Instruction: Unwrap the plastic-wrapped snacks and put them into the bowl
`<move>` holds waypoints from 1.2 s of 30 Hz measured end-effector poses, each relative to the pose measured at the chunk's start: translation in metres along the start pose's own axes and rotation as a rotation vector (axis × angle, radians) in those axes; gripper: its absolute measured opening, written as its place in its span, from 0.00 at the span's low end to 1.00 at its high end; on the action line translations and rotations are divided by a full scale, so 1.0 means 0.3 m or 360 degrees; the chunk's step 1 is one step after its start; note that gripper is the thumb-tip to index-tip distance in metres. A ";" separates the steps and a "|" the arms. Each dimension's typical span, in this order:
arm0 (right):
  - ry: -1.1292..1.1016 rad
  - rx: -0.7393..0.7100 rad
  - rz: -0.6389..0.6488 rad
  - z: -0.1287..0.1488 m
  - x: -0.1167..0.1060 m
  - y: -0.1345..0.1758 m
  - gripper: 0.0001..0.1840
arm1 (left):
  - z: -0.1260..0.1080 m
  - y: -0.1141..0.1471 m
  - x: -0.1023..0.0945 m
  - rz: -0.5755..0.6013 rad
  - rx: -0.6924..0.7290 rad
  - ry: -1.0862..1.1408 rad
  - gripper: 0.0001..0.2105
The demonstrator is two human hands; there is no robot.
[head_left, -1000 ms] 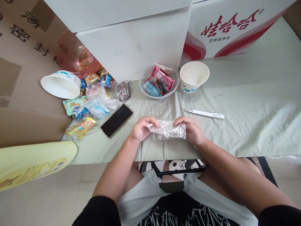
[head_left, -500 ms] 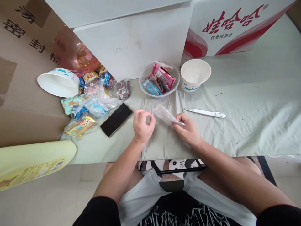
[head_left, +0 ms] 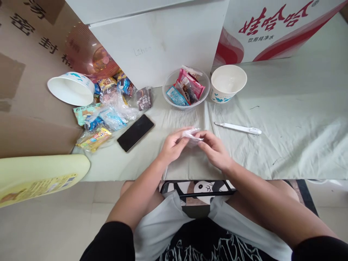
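Between both hands, low over the front of the cloth-covered table, is a crumpled clear plastic bag (head_left: 192, 135). My left hand (head_left: 175, 145) pinches its left side between thumb and fingers. On the right side, my right hand (head_left: 213, 148) grips the bag the same way. Behind the hands stands a clear plastic bowl (head_left: 166, 97) with several wrapped snacks (head_left: 187, 87) in it, pink and blue among them. A white paper bowl with blue print (head_left: 228, 85) stands upright beside it. To the right of my right hand lies a white utility knife (head_left: 239, 128).
A black phone (head_left: 136, 133) lies left of my hands. Beyond it are a pile of wrapped snacks (head_left: 108, 112) and a tipped paper bowl (head_left: 70, 88). White cartons (head_left: 163, 50) line the back; a brown carton (head_left: 32, 90) and a pale yellow container (head_left: 43, 177) stand left.
My left hand, with nothing visible in it before, has moved right and taken hold of the plastic bag. My right hand keeps its grip, and the bag is now bunched between both.
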State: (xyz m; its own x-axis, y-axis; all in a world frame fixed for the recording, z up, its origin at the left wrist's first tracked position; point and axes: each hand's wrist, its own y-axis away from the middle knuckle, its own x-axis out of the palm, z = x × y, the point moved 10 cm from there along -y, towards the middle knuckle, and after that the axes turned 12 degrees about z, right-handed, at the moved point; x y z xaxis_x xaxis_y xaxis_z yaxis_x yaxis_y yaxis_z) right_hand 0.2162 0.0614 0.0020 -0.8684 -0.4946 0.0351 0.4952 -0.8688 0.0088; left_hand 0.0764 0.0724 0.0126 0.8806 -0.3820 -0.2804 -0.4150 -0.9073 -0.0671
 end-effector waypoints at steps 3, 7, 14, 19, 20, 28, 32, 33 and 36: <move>0.0210 0.0067 -0.0292 0.027 -0.099 -0.003 0.08 | -0.009 0.047 -0.126 -0.0493 -0.0058 -0.0297 0.18; 0.0188 -0.0027 -0.0472 0.083 -0.202 -0.002 0.07 | -0.082 0.037 -0.210 -0.0836 -0.0023 -0.0442 0.15; -0.0091 -0.0386 -0.0594 0.150 -0.353 0.013 0.19 | -0.400 -0.506 -0.031 -0.0489 0.0312 -0.1174 0.18; -0.0277 -0.0256 -0.0776 0.100 -0.464 0.004 0.24 | -0.219 -0.937 0.220 0.0288 -0.0145 -0.1497 0.17; -0.0303 -0.0237 -0.0794 0.091 -0.480 0.001 0.25 | -0.152 -0.973 0.267 0.0529 -0.0335 -0.1540 0.14; -0.0389 -0.0244 -0.0919 0.062 -0.524 0.033 0.20 | -0.414 -0.755 0.205 0.0211 -0.0216 -0.1634 0.13; -0.0280 -0.0193 -0.0888 0.058 -0.478 0.072 0.15 | -0.396 -0.355 0.200 0.0259 0.0030 -0.1175 0.08; -0.0192 -0.0180 -0.0864 0.061 -0.460 0.085 0.15 | -0.334 -0.266 0.182 0.0241 -0.0034 -0.1079 0.11; 0.0193 -0.0089 -0.0755 0.059 -0.386 0.126 0.11 | -0.108 -0.075 0.121 0.0182 -0.0286 -0.0811 0.09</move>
State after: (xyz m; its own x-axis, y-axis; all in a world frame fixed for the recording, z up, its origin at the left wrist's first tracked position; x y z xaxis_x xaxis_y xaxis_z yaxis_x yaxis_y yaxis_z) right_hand 0.3360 0.0862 0.0159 -0.9962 -0.0407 -0.0764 0.0452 -0.9973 -0.0579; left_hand 0.1250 0.0731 0.0350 0.5913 -0.3873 -0.7074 -0.4166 -0.8977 0.1433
